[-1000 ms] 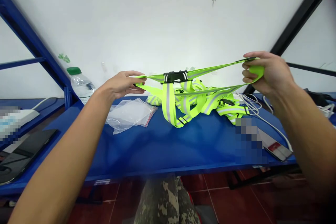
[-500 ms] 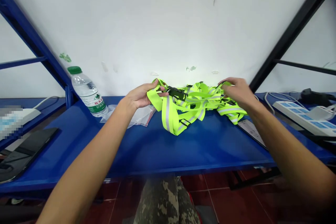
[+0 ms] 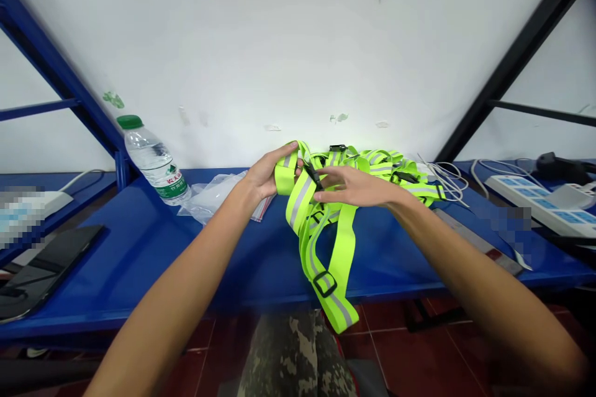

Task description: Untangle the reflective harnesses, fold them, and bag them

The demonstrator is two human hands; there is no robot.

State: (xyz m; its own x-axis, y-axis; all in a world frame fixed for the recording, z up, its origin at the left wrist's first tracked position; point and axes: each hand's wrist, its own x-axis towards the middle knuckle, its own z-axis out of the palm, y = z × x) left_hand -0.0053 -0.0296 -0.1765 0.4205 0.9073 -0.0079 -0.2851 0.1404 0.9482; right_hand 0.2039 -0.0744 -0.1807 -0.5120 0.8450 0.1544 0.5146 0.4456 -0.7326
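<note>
My left hand [image 3: 270,169] is closed around folded neon-yellow reflective straps [image 3: 302,201] with a grey stripe, held just above the blue table. A black buckle [image 3: 313,175] sits on these straps, between my two hands. My right hand [image 3: 351,186] is at the buckle's right side, its fingers apart and the fingertips close to it; whether they touch cannot be made out. One strap loop with a black slider [image 3: 325,284] hangs down over the table's front edge. Behind my right hand lies a heap of more such straps [image 3: 379,164] with black buckles.
Clear plastic bags [image 3: 209,195] lie left of the straps, beside a water bottle [image 3: 156,161] with a green cap. White cables [image 3: 449,183], a flat phone-like object [image 3: 479,242] and a power strip [image 3: 544,205] are to the right. A dark device [image 3: 51,267] lies far left.
My right hand has come left and nearer from the heap to the buckle by my left hand. A strap loop now hangs over the front edge. The cables and flat object show more.
</note>
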